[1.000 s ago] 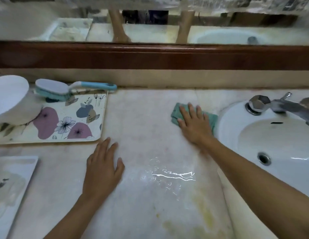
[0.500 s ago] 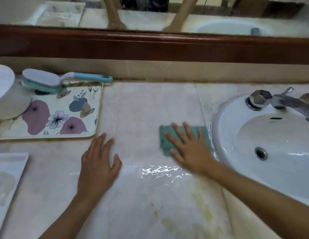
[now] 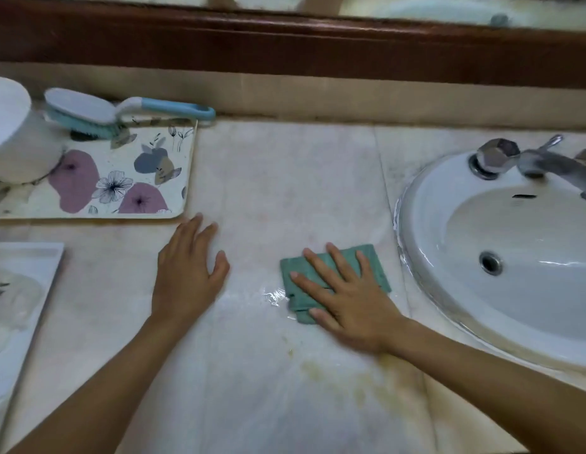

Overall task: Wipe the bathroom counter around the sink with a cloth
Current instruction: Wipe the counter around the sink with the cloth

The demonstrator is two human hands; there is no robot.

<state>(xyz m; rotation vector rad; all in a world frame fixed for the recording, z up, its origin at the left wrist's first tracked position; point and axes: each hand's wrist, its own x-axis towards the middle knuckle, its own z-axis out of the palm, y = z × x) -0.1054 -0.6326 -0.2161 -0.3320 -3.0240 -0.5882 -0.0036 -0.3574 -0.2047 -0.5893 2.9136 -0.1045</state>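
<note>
A folded green cloth (image 3: 376,260) lies flat on the pale marble counter (image 3: 285,178), just left of the white sink (image 3: 426,198). My right hand (image 3: 347,293) presses on the cloth with straight, spread fingers and covers most of it. My left hand (image 3: 187,273) rests flat on the bare counter, a hand's width to the left of the cloth. A wet streak shines on the counter beside the cloth's left edge. Yellowish stains mark the counter nearer to me, under my right wrist.
A floral tray (image 3: 128,191) at the back left carries a white bowl (image 3: 13,132) and a blue-handled scrub brush (image 3: 98,113). A white plate (image 3: 20,290) sits at the left edge. The chrome faucet (image 3: 527,162) stands behind the basin. A wooden mirror frame (image 3: 285,47) runs along the back.
My right hand has slid the cloth from the back of the counter toward me, along the sink's left rim. My left hand has stayed flat in place.
</note>
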